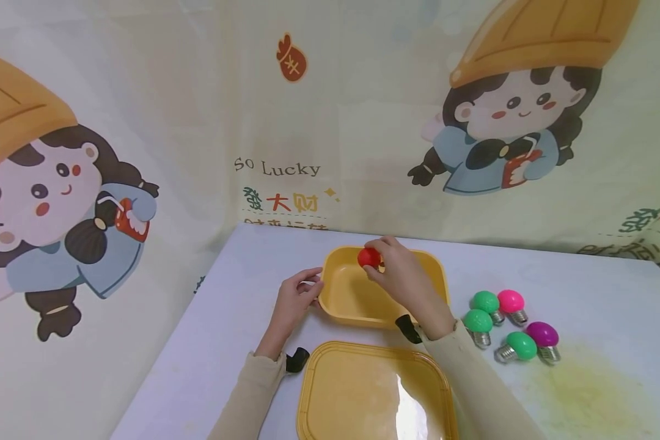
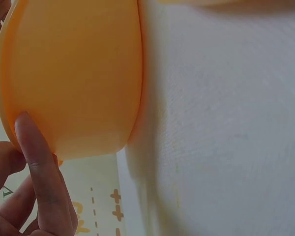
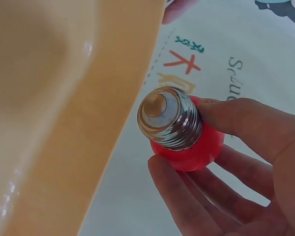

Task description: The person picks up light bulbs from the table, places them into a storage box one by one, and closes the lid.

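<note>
My right hand (image 1: pixel 401 272) holds a red light bulb (image 1: pixel 369 257) above the yellow plastic box (image 1: pixel 341 316). In the right wrist view, thumb and fingers grip the bulb's red globe, and its silver screw base (image 3: pixel 174 118) points toward the camera. At the box's left end is my left hand (image 1: pixel 297 293). Seen from the left wrist, that hand (image 2: pixel 39 182) pinches the box's rim, one finger lying along the outer wall. The inside of the box is partly hidden behind the right hand.
A yellow lid (image 1: pixel 363 391) lies flat in front of the box. To the right, three green bulbs (image 1: pixel 486 302), a pink bulb (image 1: pixel 511 301) and a purple bulb (image 1: pixel 542 334) lie on the white table (image 1: pixel 583 293). A printed cloth (image 1: pixel 374 122) hangs behind.
</note>
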`<act>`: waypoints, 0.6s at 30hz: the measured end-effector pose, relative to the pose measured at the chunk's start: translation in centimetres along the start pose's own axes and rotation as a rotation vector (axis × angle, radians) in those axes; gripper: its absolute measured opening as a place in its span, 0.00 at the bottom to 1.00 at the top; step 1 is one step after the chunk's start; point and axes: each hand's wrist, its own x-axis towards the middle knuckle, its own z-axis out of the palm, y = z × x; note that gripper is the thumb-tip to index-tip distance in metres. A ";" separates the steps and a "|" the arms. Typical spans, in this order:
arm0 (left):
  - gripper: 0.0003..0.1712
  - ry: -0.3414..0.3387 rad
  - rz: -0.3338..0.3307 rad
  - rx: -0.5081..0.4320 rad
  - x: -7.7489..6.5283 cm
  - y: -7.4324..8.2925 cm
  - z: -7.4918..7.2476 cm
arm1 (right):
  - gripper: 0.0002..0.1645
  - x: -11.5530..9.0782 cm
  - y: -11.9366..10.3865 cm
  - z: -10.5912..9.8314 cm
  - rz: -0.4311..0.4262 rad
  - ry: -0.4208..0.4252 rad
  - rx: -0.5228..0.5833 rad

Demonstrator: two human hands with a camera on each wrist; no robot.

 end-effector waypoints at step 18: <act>0.20 0.003 -0.013 -0.024 0.3 -0.5 0.0 | 0.24 2.3 -0.2 1.6 -0.003 -0.091 -0.035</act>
